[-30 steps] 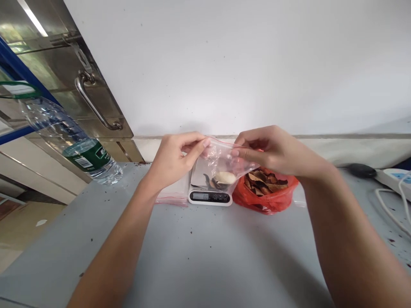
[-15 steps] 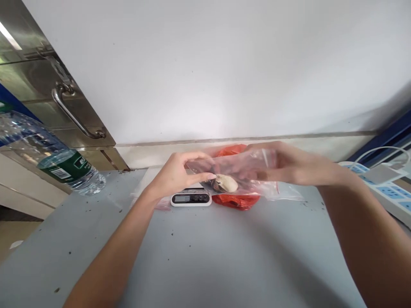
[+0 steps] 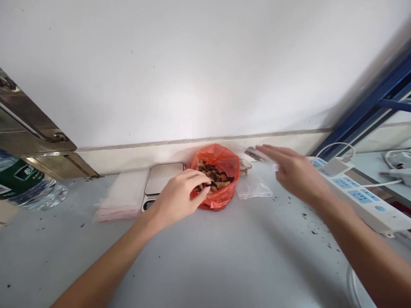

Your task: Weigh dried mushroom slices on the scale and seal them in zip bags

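My left hand reaches over the near left rim of a red plastic bag, thumb and fingers pinched on a dark dried fungus piece. Inside the bag lie several curled tan-and-black dried pieces. My right hand, blurred, is to the right of the red bag with a clear zip-lock bag in its fingers. Below it another zip-lock bag with pale pieces lies flat on the table. A small kitchen scale stands left of the red bag, partly behind my left hand.
A stack of clear zip-lock bags lies left of the scale. At the far left stands a water bottle. A power strip with plugs and cables runs along the right. The wall rises behind.
The filled zip-lock bag that both hands held over the red bag is now off to the right with my right hand. My left hand has let go of it and moved into the red bag's opening.
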The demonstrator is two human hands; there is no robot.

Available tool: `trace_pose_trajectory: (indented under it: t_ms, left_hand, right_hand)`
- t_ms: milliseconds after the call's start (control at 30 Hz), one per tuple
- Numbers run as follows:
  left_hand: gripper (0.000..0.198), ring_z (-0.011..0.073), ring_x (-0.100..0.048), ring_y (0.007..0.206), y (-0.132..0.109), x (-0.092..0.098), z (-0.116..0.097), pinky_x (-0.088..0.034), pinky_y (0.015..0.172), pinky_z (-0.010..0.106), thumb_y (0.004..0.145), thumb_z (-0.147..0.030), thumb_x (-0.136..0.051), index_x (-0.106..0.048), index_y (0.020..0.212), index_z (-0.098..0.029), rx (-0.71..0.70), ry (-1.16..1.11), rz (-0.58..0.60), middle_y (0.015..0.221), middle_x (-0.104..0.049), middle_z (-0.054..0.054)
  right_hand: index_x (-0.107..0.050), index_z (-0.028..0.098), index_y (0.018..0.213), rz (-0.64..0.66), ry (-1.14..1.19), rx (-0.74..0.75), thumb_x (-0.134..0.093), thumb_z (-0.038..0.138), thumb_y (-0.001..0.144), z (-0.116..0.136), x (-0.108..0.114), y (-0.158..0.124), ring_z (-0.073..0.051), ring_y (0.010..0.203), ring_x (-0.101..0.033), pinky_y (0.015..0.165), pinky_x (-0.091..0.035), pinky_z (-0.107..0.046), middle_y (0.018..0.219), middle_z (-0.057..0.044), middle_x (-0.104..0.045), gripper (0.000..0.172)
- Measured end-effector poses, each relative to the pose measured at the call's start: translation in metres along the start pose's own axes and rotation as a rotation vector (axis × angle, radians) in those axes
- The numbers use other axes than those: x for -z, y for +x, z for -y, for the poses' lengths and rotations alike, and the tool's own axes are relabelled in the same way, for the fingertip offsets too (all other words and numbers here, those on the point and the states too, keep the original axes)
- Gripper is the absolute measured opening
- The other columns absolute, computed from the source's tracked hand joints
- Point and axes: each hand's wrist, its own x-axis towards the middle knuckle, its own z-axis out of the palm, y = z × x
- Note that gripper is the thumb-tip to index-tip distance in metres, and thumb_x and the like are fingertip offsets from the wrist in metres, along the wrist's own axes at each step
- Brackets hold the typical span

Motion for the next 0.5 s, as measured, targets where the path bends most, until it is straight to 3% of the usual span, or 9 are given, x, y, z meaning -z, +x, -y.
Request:
trace_pose_trajectory:
  t_ms: [100,167,233,333,433,500]
  left_hand:
    - [0.019,0.0256,-0.069,0.106,-0.001,-0.003,-0.003,-0.059,0.090,0.037,0.099,-0.020,-0.058,-0.077,0.096,-0.021,-0.067,0.083,0.108,0.102,-0.081,0.008]
    - [0.019,0.0269,-0.065,0.109,-0.001,-0.001,-0.004,-0.058,0.093,0.038,0.099,-0.020,-0.060,-0.078,0.093,-0.021,-0.085,0.115,0.145,0.093,-0.080,0.007]
    - [0.022,0.0273,-0.063,0.108,0.000,0.002,-0.005,-0.057,0.092,0.038,0.099,-0.019,-0.060,-0.077,0.087,-0.022,-0.076,0.135,0.172,0.084,-0.078,0.005]
    - [0.027,0.0275,-0.061,0.104,0.000,0.011,-0.006,-0.055,0.090,0.039,0.100,-0.021,-0.060,-0.073,0.076,-0.023,-0.026,0.160,0.230,0.078,-0.075,0.004]
    - [0.030,0.0286,-0.059,0.108,-0.003,0.020,-0.006,-0.055,0.087,0.038,0.100,-0.027,-0.061,-0.071,0.072,-0.022,0.023,0.150,0.279,0.077,-0.073,0.005]
    - [0.033,0.0292,-0.057,0.112,-0.006,0.024,-0.006,-0.054,0.087,0.038,0.101,-0.030,-0.060,-0.070,0.071,-0.022,0.030,0.117,0.303,0.077,-0.074,0.005]
  right_hand:
    - [-0.063,0.022,0.149,0.209,-0.106,0.107,-0.041,0.016,0.091,-0.015,-0.037,-0.013,-0.035,0.149,-0.048,0.120,-0.045,-0.056,0.159,-0.011,-0.054,0.062]
    - [-0.054,0.020,0.157,0.297,-0.098,0.124,-0.047,0.038,0.098,-0.020,-0.050,-0.020,-0.037,0.157,-0.034,0.121,-0.042,-0.058,0.168,-0.013,-0.041,0.062]
    - [-0.050,0.021,0.159,0.337,-0.054,0.112,-0.053,0.061,0.095,-0.021,-0.050,-0.021,-0.039,0.158,-0.030,0.121,-0.042,-0.059,0.169,-0.014,-0.038,0.076]
    - [-0.062,0.025,0.149,0.280,0.043,0.087,-0.054,0.072,0.091,-0.006,-0.034,-0.013,-0.042,0.150,-0.045,0.116,-0.047,-0.060,0.157,-0.014,-0.057,0.074]
    - [-0.075,0.024,0.124,0.093,0.203,0.092,-0.045,0.054,0.101,0.029,-0.016,-0.001,-0.036,0.123,-0.068,0.098,-0.058,-0.049,0.131,-0.014,-0.075,0.048]
    - [-0.074,0.023,0.111,0.123,0.313,0.133,-0.047,0.041,0.100,0.057,-0.011,0.008,-0.028,0.097,-0.074,0.079,-0.058,-0.039,0.113,-0.011,-0.079,0.034]
